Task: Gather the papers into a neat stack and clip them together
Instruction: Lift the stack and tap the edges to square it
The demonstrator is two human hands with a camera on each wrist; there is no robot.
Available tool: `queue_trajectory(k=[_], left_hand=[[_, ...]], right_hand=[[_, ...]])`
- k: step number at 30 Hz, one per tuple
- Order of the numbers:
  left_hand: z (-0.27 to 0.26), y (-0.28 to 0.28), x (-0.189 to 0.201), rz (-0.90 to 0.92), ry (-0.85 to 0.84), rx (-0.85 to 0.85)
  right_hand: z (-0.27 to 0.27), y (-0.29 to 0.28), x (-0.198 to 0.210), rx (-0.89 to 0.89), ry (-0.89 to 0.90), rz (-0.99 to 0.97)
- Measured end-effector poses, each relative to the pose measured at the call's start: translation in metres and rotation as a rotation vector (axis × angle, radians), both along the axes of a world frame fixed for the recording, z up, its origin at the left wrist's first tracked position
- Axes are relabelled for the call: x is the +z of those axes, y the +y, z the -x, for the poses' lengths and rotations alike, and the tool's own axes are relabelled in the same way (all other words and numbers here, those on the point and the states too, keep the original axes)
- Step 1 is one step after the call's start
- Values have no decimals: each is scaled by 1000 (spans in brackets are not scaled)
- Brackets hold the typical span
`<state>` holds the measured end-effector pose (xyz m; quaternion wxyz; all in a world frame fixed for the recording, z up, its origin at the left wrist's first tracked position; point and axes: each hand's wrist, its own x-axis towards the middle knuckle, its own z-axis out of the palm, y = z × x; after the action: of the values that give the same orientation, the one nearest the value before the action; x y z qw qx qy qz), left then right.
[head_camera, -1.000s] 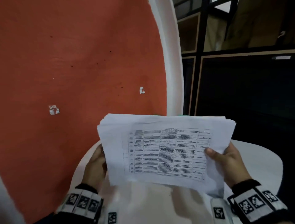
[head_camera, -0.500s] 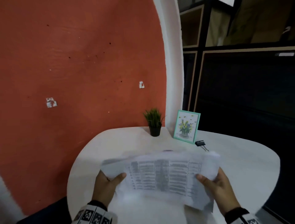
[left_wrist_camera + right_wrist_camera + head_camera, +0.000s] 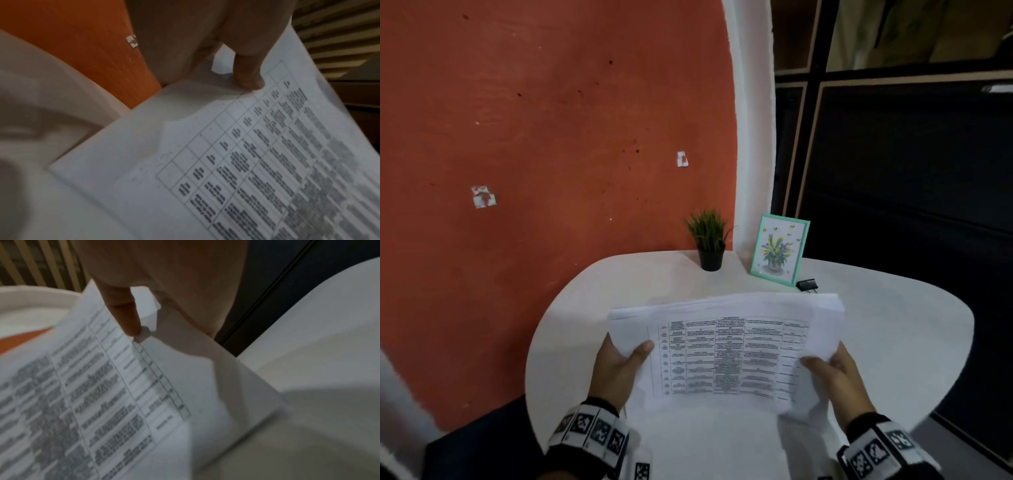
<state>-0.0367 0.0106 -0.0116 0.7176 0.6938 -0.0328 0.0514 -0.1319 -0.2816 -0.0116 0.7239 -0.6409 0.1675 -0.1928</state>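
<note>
Over the near edge of a white round table (image 3: pixel 893 342), a left hand (image 3: pixel 616 366) and right hand (image 3: pixel 835 373) pinch a stack of printed papers (image 3: pixel 722 356) by its sides; squaring ragged far edges should precede reaching for the binder clip (image 3: pixel 808 285) near the far edge.

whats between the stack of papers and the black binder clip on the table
Nothing: the head view shows only bare white table between the far edge of the papers and the binder clip.
</note>
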Motion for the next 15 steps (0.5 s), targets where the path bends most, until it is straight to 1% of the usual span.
queue_trajectory(k=[4,7,9,11,13,15], left_hand=[[-4,-6,7,-3,52,-20],[-6,-1,12,-4,21,3],[-4,3,3,-23,29,17],[2,-2,-4,-39,76,8],[7,-9,-4,-80,70,38],[7,-13,3,-115,51,33]], right_hand=[[-7,3,12,-16,12,3],[-7,-3,16,-26,-10,10],[-4,-5,4,-42,23,13],[-2,-3,-12,-65,73,-3],[-4,-4,-24,-81,118,-14],[-6,-9,-23,-43,167,4]])
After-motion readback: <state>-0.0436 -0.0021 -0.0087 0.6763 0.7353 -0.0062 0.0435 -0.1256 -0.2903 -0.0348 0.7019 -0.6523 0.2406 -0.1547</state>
